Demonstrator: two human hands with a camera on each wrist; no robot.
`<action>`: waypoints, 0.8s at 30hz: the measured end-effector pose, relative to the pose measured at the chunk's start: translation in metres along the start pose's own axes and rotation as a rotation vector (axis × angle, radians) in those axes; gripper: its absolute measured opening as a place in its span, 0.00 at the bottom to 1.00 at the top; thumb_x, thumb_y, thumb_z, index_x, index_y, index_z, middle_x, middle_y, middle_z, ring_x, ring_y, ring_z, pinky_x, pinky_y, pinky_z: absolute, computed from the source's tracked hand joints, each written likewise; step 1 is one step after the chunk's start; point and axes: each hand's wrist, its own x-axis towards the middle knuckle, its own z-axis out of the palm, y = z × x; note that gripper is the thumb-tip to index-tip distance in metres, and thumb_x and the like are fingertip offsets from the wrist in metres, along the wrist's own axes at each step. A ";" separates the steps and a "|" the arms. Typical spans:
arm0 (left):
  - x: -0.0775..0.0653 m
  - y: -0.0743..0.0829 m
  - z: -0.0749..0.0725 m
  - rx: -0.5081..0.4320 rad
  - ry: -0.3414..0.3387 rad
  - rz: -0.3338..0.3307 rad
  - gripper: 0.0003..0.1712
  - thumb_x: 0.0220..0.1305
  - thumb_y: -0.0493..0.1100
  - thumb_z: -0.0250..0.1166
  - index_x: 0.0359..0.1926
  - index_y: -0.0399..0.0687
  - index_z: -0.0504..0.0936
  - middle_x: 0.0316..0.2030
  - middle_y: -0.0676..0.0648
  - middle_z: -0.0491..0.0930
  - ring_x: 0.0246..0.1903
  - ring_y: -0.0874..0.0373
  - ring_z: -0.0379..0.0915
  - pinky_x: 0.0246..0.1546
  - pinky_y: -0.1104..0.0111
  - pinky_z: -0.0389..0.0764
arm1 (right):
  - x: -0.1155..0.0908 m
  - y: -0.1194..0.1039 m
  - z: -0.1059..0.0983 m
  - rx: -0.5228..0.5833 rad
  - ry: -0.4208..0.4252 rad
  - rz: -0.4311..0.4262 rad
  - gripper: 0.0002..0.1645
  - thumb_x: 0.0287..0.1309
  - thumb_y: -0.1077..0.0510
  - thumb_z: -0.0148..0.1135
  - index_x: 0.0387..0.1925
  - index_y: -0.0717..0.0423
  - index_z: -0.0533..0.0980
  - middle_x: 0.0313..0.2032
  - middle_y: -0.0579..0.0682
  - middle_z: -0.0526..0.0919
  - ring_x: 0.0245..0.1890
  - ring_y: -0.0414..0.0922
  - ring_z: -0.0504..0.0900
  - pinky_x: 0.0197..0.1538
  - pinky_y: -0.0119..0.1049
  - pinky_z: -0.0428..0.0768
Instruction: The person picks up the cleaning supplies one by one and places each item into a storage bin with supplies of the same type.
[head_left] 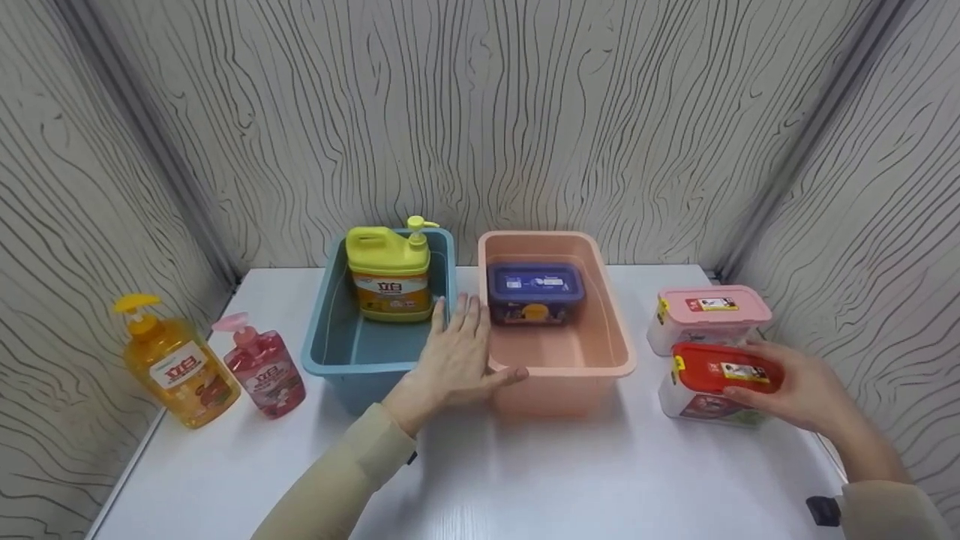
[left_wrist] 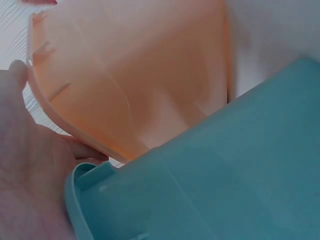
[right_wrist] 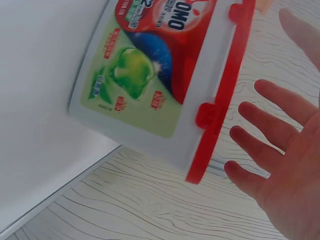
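My left hand (head_left: 459, 352) lies with fingers extended over the neighbouring rims of a blue bin (head_left: 379, 369) and a peach bin (head_left: 559, 371). In the left wrist view, its thumb touches the peach bin's rim. My right hand (head_left: 799, 382) reaches over a white laundry-capsule box with a red lid (head_left: 709, 367). The right wrist view shows those fingers (right_wrist: 265, 120) spread and apart from the box's lid. Behind it stands a similar box with a pink lid (head_left: 716, 306). A yellow-green pump jug (head_left: 390, 277) stands in the blue bin, and a purple lidded box (head_left: 535, 289) sits in the peach one.
On the left of the white table (head_left: 525, 487) stand an orange pump bottle (head_left: 180, 371) and a smaller pink pump bottle (head_left: 266, 375). Wood-patterned panels (head_left: 465, 112) enclose the back and both sides.
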 end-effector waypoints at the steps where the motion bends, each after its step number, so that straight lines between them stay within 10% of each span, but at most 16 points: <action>1: 0.000 0.000 0.000 -0.001 -0.002 0.002 0.76 0.69 0.93 0.39 0.91 0.35 0.45 0.92 0.35 0.42 0.93 0.38 0.35 0.92 0.35 0.36 | 0.000 0.002 0.001 0.003 -0.006 0.001 0.60 0.58 0.35 0.85 0.80 0.64 0.71 0.75 0.76 0.74 0.68 0.77 0.75 0.63 0.82 0.82; 24: 0.001 -0.001 0.001 0.007 -0.024 0.013 0.75 0.69 0.94 0.36 0.92 0.39 0.44 0.92 0.37 0.43 0.93 0.39 0.35 0.93 0.38 0.40 | 0.010 0.026 0.014 0.092 -0.047 -0.019 0.50 0.56 0.43 0.88 0.75 0.60 0.80 0.80 0.75 0.67 0.73 0.78 0.65 0.66 0.85 0.78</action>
